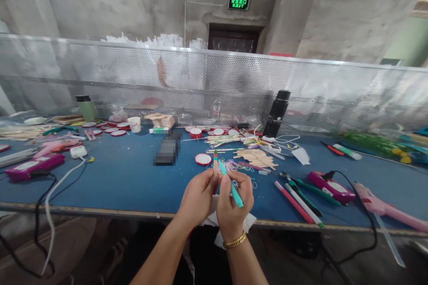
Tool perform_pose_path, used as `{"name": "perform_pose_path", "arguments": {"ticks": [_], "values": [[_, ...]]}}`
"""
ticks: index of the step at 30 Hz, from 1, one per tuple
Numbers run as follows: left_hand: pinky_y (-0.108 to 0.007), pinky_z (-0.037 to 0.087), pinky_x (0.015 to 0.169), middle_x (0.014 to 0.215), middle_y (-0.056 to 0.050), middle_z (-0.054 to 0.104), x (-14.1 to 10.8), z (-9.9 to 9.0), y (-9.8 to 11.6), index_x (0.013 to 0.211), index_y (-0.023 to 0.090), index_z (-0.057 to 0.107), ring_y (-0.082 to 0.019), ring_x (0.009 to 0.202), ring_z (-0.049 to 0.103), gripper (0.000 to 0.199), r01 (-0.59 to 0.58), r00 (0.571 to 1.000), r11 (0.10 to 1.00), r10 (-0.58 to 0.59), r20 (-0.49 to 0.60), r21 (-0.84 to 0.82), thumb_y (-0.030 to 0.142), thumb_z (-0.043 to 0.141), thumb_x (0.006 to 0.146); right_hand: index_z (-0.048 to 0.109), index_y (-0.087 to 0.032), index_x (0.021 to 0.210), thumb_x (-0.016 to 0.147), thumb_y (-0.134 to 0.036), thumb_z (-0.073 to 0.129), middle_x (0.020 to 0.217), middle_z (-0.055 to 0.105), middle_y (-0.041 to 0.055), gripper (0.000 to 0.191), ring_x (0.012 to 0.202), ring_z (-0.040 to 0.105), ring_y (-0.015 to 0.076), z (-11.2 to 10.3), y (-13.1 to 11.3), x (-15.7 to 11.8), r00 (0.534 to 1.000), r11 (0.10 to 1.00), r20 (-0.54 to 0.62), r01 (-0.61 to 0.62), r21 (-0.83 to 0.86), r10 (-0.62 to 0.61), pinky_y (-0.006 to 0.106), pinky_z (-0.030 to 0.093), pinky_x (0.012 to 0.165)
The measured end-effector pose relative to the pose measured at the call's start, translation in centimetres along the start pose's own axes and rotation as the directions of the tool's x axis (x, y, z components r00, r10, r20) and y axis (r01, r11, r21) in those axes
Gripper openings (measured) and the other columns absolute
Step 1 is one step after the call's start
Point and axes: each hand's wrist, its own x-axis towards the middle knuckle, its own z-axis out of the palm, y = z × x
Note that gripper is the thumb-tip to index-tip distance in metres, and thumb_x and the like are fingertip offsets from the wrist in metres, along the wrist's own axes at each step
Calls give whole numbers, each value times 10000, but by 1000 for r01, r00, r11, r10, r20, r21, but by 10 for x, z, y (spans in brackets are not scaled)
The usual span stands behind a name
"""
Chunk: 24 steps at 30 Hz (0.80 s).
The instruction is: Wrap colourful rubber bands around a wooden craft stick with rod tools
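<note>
My left hand (199, 189) is closed on a wooden stick (216, 162), which it holds upright above the front edge of the blue table. The stick's top shows green and red bands. My right hand (236, 193) grips a teal marker (234, 189), its upper end against or close beside the stick. Behind the hands lie tangled coloured rubber bands (236, 165), a pile of plain sticks (256, 158) and a small white disc with a red rim (203, 159). White tissue (248, 221) shows below my right hand.
Red, white and black markers (294, 202), green-handled pliers (306, 189), a magenta device (331, 188) and a pink glue gun (384, 207) lie at right. A black bottle (277, 113) stands behind. At left are another magenta device (35, 165), cables and a paper cup (134, 124).
</note>
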Motion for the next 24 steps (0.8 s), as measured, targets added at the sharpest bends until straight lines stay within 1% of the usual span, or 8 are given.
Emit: {"name": "perform_pose_path", "arguments": {"ticks": [9, 15, 21, 24], "values": [[-268, 385, 635, 722, 2, 581, 0, -1, 1, 797, 199, 608, -167, 677, 492, 451, 1, 1000, 1000, -1, 3, 13, 526, 460, 1069, 646, -213, 936, 993, -247, 610, 853, 692, 14, 76, 783, 688, 168, 0, -1, 1, 1000, 1000, -4, 9, 14, -9, 317, 545, 743], [-264, 374, 619, 706, 10, 556, 1, 0, -1, 769, 199, 560, -156, 658, 478, 463, -8, 1000, 1000, 8, 10, 2, 531, 447, 1071, 645, -209, 948, 997, -260, 605, 858, 693, 19, 81, 779, 687, 170, 0, -2, 1, 1000, 999, -19, -2, 36, 3, 322, 546, 730], [-255, 404, 633, 719, 0, 581, 1, 1, -3, 794, 189, 610, -159, 672, 483, 500, -11, 1000, 1000, 11, -1, -13, 588, 455, 1051, 644, -214, 929, 992, -225, 600, 838, 679, 4, 79, 763, 671, 153, -1, -3, 2, 1000, 996, 17, 18, 92, -20, 304, 555, 726], [-255, 401, 637, 719, 8, 562, 1, 0, -2, 786, 195, 586, -155, 668, 467, 488, -22, 1000, 1000, 22, 8, -4, 575, 445, 1059, 647, -213, 944, 991, -222, 603, 852, 689, 11, 65, 781, 677, 158, -1, -1, 2, 999, 996, 27, 30, 90, -32, 311, 562, 738]]}}
